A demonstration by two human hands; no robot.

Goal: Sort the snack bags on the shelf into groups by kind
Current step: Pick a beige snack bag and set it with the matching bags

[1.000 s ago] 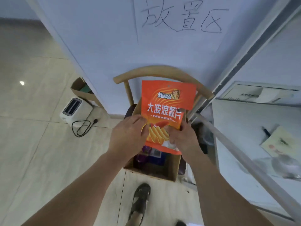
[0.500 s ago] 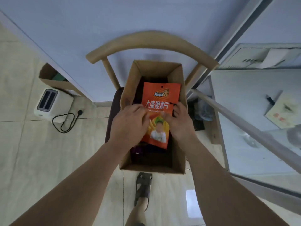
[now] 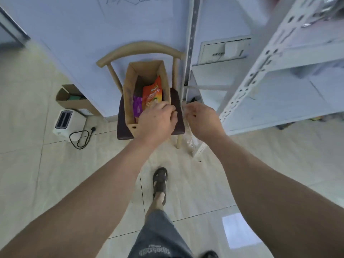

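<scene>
An orange snack bag point(image 3: 152, 94) lies tilted inside a tall open cardboard box point(image 3: 128, 90), with one corner leaning up against the box's right wall. A purple snack bag point(image 3: 137, 107) sits beside it on the left. My left hand point(image 3: 157, 121) hovers over the near end of the box with curled fingers and covers the orange bag's lower end, so any grip is hidden. My right hand point(image 3: 202, 121) is just right of the box, apart from the bag, with loosely bent fingers and nothing in it.
The box stands on a dark-seated wooden chair point(image 3: 141, 48) against a pale wall. A white metal shelf rack point(image 3: 260, 71) rises at the right. On the floor at the left are a white toaster point(image 3: 68, 122) with its cord and a small cardboard box point(image 3: 74, 101). My sandalled foot point(image 3: 160, 180) is below the chair.
The orange bag went from held up in both hands down into the box. My right hand has let go and moved right. The view has pulled back and now shows the shelf rack.
</scene>
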